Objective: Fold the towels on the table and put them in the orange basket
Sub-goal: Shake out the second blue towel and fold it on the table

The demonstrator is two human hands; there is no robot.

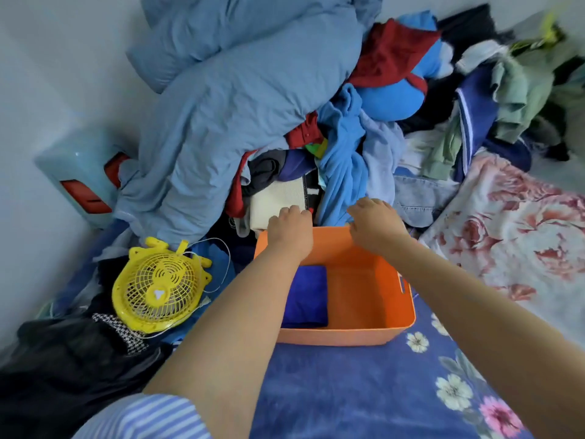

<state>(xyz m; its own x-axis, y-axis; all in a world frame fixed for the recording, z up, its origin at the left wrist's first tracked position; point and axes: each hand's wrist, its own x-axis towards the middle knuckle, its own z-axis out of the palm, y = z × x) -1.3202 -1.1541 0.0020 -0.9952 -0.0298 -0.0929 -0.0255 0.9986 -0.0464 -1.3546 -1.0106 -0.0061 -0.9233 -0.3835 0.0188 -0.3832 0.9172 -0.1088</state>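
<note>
We see a big pile of clothes (pixel 332 128) with a soft blue blanket (pixel 228 99) on top, heaped on a bed with a blue flowered sheet (pixel 364 391). The orange basket (pixel 364 335) sits on that sheet, right against the pile. A folded dark blue towel (pixel 308 296) lies flat inside it, on its left side. Beside the basket lies a yellow fan (pixel 158 288). Our left hand (pixel 291 229) and right hand (pixel 375 221) both curl over the far rim of the basket. We cannot tell how tightly the fingers grip. A cream folded cloth (pixel 278 202) is just past the left hand.
</note>
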